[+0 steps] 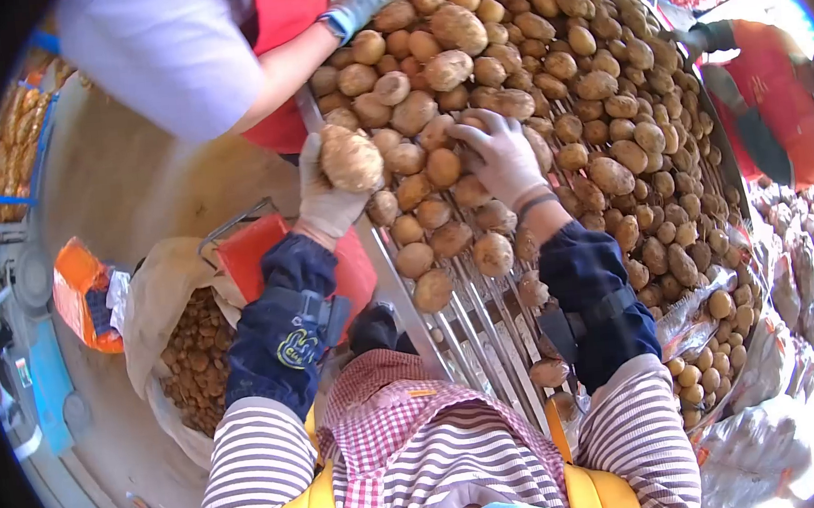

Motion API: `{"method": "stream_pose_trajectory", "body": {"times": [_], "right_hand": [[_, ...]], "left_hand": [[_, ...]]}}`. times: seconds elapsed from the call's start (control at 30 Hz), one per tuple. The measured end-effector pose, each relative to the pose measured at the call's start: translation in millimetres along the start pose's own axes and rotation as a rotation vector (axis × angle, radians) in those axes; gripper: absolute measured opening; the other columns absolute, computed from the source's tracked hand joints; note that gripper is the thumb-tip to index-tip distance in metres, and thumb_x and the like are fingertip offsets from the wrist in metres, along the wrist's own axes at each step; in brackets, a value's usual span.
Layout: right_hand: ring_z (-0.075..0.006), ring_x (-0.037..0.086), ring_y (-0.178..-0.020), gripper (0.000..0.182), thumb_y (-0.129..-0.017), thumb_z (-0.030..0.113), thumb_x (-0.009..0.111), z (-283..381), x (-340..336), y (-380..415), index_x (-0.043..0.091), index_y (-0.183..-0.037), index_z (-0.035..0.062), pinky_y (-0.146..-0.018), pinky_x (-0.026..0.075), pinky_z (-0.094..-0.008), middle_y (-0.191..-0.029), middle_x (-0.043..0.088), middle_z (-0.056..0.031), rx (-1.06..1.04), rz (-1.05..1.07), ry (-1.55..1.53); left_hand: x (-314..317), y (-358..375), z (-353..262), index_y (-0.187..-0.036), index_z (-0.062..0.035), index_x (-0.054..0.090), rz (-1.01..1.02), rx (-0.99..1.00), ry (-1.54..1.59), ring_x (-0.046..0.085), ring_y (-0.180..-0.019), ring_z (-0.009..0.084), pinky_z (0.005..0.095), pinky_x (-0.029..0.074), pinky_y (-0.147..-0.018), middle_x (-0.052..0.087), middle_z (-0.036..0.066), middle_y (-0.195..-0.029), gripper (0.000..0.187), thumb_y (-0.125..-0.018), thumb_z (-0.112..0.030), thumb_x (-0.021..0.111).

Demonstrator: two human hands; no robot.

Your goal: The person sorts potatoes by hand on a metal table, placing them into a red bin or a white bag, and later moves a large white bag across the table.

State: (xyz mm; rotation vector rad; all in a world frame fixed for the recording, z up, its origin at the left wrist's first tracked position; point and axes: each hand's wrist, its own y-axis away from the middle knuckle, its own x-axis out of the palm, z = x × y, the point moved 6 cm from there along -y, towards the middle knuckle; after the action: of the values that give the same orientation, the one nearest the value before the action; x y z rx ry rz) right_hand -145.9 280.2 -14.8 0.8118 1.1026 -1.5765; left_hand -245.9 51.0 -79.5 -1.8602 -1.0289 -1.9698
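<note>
A large, rough potato (351,159) is in my left hand (328,199), the gloved fingers wrapped round its left and lower side, at the left edge of the sorting table. My right hand (505,158), also gloved, reaches onto the potatoes with its fingers apart and touches the ones under it. Just below and left of it lies a round potato (443,168). More loose potatoes (430,292) rest on the metal bars (471,321) of the table nearest me.
A co-worker's gloved hand (357,12) touches the pile at the upper left. Another person in red (776,96) stands at the right. An open sack of small potatoes (198,359), a red plastic container (252,248) and an orange container (76,293) are on the left. Filled bags (754,456) stand at lower right.
</note>
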Motion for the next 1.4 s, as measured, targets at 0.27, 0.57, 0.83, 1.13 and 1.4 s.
{"method": "stream_pose_trajectory", "body": {"times": [0.27, 0.57, 0.83, 1.13, 1.4], "right_hand": [[-0.0383, 0.063, -0.117, 0.051, -0.09, -0.001, 0.064, -3, -57, 89, 0.06, -0.139, 0.0101, -0.099, 0.054, -0.0432, -0.127, 0.06, -0.0197, 0.299, -0.132, -0.173], [-0.0376, 0.056, -0.128, 0.059, -0.085, 0.026, 0.077, 207, -22, 45, 0.061, -0.138, 0.0046, -0.109, 0.042, -0.0471, -0.134, 0.064, -0.0162, -0.335, 0.035, -0.262], [-0.0385, 0.056, -0.126, 0.046, -0.09, 0.025, 0.073, 157, -12, 98, 0.065, -0.132, 0.0063, -0.108, 0.043, -0.0498, -0.136, 0.064, -0.0166, -0.162, -0.102, -0.136], [-0.0477, 0.029, -0.148, 0.063, -0.081, 0.041, 0.079, 126, 5, 131, 0.064, -0.142, 0.0345, -0.119, 0.021, -0.0682, -0.163, 0.036, -0.0163, 0.141, 0.051, 0.118], [-0.0455, 0.032, -0.148, 0.062, -0.084, 0.06, 0.074, 67, 7, 62, 0.061, -0.142, 0.0422, -0.115, 0.025, -0.0747, -0.161, 0.039, -0.0122, 0.22, 0.134, 0.346]], "left_hand": [[8, 82, 29, -0.105, -0.0047, 0.069, 0.08, -0.097, 0.205, 0.065, -0.107, 0.0469, 0.0564, 0.057, -0.09, 0.068, 0.02, -0.118, 0.07, -0.09, -0.072, 0.056], [-35, 188, 39, -0.126, -0.0046, 0.067, 0.039, -0.068, 0.157, 0.068, -0.113, 0.0385, 0.0648, 0.052, -0.098, 0.065, 0.019, -0.135, 0.076, -0.089, -0.071, 0.061], [-122, 397, -111, -0.106, -0.0145, 0.068, -0.455, 0.573, 0.052, 0.067, -0.105, 0.0275, 0.051, 0.056, -0.098, 0.07, 0.01, -0.108, 0.04, -0.088, -0.051, 0.072], [-107, 327, -190, -0.116, 0.004, 0.068, -0.909, 1.159, -1.504, 0.063, -0.112, 0.025, 0.0425, 0.047, -0.1, 0.069, 0.015, -0.122, 0.043, -0.101, -0.035, 0.059], [105, 22, 5, -0.148, -0.0117, 0.053, 0.119, 1.022, -2.244, 0.051, -0.135, 0.0402, 0.0477, 0.04, -0.116, 0.053, 0.018, -0.149, 0.066, -0.088, -0.023, 0.077]]}}
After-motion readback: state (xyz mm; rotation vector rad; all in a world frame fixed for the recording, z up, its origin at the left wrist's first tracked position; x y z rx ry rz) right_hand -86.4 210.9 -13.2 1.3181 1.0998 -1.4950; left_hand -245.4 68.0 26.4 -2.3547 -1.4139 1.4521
